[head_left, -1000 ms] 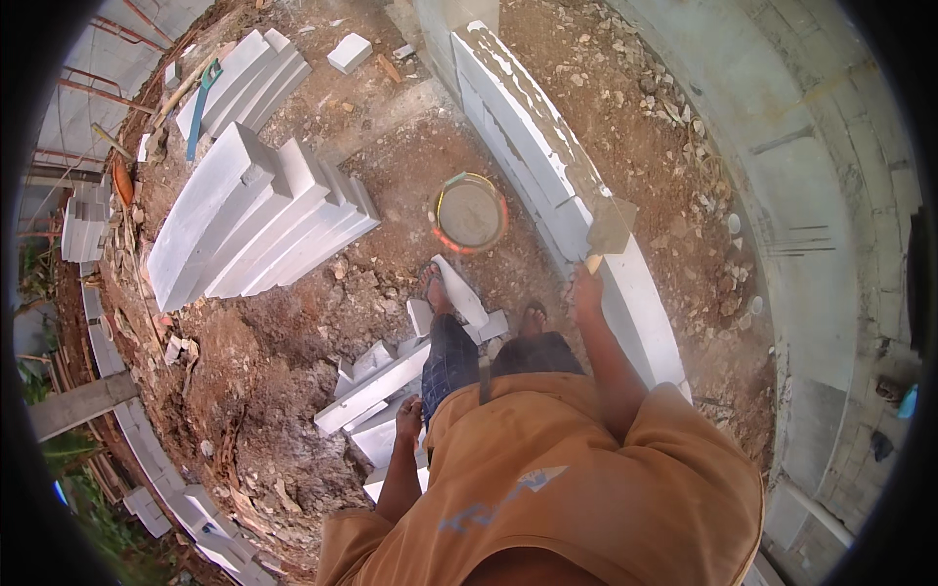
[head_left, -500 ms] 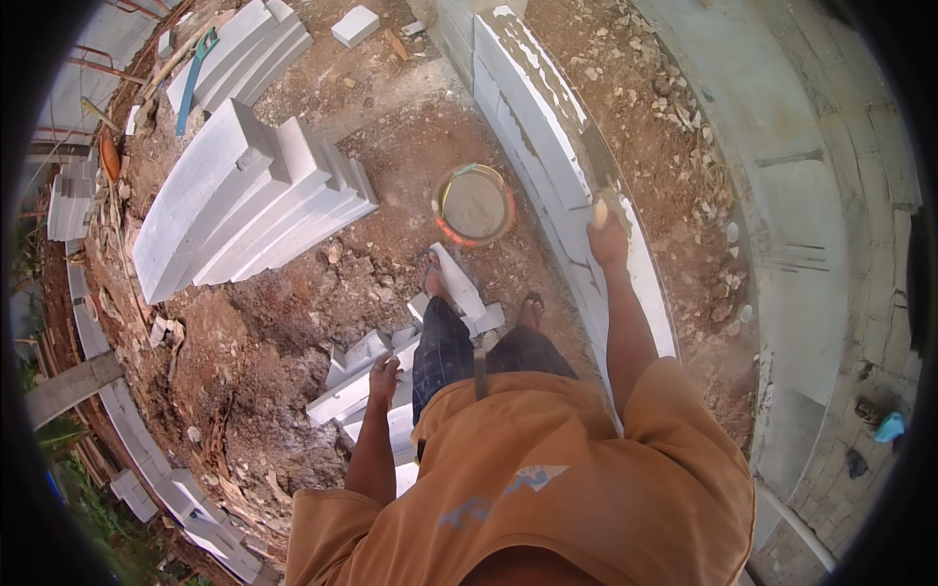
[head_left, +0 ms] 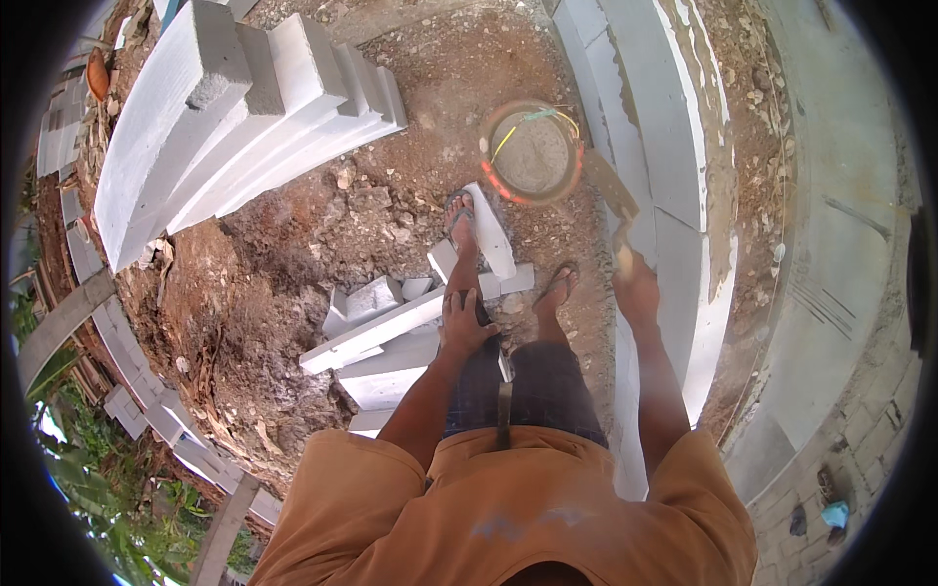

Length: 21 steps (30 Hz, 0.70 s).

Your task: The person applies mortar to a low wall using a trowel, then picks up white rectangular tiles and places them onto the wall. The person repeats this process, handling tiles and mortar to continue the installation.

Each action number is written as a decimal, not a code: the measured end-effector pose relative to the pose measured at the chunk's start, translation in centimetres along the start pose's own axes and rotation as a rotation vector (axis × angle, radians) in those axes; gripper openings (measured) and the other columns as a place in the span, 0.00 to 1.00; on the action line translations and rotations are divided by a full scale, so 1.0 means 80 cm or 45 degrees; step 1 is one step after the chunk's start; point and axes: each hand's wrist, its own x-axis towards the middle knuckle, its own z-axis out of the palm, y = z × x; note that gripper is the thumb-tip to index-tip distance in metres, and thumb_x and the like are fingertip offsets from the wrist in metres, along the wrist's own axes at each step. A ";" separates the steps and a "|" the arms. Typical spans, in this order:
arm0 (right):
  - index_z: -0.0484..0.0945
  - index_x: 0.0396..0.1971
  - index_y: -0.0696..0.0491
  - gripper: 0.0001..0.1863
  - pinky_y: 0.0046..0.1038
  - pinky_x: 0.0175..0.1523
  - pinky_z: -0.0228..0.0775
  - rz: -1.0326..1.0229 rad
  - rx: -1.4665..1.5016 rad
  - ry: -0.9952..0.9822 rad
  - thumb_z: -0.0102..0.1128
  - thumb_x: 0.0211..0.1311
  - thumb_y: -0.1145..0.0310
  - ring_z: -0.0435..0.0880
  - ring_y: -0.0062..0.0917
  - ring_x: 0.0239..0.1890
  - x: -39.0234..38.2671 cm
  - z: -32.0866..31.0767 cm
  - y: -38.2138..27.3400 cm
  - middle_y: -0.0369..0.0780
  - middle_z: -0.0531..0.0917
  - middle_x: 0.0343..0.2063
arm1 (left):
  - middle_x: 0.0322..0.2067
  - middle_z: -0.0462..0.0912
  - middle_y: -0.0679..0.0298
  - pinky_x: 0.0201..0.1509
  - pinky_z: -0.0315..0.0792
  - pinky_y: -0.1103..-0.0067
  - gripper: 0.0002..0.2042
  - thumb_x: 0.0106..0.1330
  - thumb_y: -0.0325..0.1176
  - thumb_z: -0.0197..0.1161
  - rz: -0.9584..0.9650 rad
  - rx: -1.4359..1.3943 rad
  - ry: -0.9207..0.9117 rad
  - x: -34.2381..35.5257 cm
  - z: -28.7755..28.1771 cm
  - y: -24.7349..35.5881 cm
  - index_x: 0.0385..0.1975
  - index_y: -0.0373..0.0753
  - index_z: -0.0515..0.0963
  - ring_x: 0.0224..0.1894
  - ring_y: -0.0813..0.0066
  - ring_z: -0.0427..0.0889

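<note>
His right hand [head_left: 635, 290] has its fingers wrapped tight around a trowel [head_left: 608, 186] (blade over the white block wall [head_left: 674, 146], beside the mortar bucket [head_left: 532, 151]); left hand [head_left: 464, 327] rests spread on his thigh.

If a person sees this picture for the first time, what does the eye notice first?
Probably the stack of long white blocks leaning at upper left on the red-brown soil. Next, the round mortar bucket at top centre beside the low white block wall. The right hand holds a trowel near the bucket; the left hand rests on the knee.
</note>
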 end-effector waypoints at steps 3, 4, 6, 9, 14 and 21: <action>0.71 0.58 0.50 0.26 0.48 0.49 0.75 -0.001 -0.205 -0.201 0.63 0.59 0.62 0.84 0.48 0.46 0.110 0.125 -0.004 0.52 0.85 0.41 | 0.68 0.64 0.49 0.71 0.64 0.60 0.42 0.52 0.48 0.76 -0.007 -0.139 0.026 0.021 0.009 -0.020 0.68 0.44 0.66 0.71 0.49 0.64; 0.71 0.57 0.50 0.25 0.48 0.50 0.76 0.012 -0.228 -0.215 0.62 0.60 0.62 0.85 0.47 0.47 0.150 0.170 -0.006 0.52 0.85 0.42 | 0.67 0.68 0.51 0.70 0.65 0.59 0.38 0.54 0.46 0.75 0.030 -0.126 0.055 0.024 0.002 -0.022 0.66 0.43 0.70 0.69 0.50 0.66; 0.73 0.56 0.51 0.22 0.47 0.51 0.77 0.099 -0.274 -0.312 0.60 0.62 0.64 0.85 0.45 0.49 0.233 0.245 -0.027 0.50 0.86 0.43 | 0.68 0.66 0.54 0.72 0.62 0.60 0.36 0.57 0.47 0.73 -0.004 -0.110 -0.045 0.037 -0.005 -0.035 0.66 0.45 0.70 0.71 0.54 0.65; 0.83 0.46 0.53 0.14 0.42 0.50 0.80 0.178 -0.293 -0.299 0.56 0.64 0.66 0.88 0.43 0.46 0.322 0.323 -0.062 0.47 0.88 0.42 | 0.68 0.67 0.55 0.72 0.62 0.60 0.31 0.59 0.46 0.70 0.013 -0.048 -0.076 0.058 -0.034 -0.038 0.62 0.44 0.73 0.70 0.55 0.66; 0.83 0.48 0.51 0.15 0.38 0.51 0.80 0.258 -0.249 -0.518 0.59 0.63 0.64 0.88 0.38 0.49 0.294 0.249 -0.127 0.45 0.87 0.46 | 0.66 0.70 0.54 0.70 0.65 0.62 0.29 0.59 0.45 0.69 0.020 -0.032 0.009 0.052 -0.023 -0.040 0.60 0.41 0.76 0.68 0.54 0.69; 0.79 0.49 0.55 0.21 0.39 0.45 0.76 0.058 0.351 -0.262 0.65 0.59 0.60 0.86 0.39 0.39 0.013 -0.041 -0.011 0.47 0.86 0.35 | 0.64 0.71 0.48 0.71 0.64 0.62 0.33 0.60 0.44 0.69 0.261 -0.262 0.196 0.011 -0.011 -0.035 0.63 0.34 0.70 0.67 0.49 0.69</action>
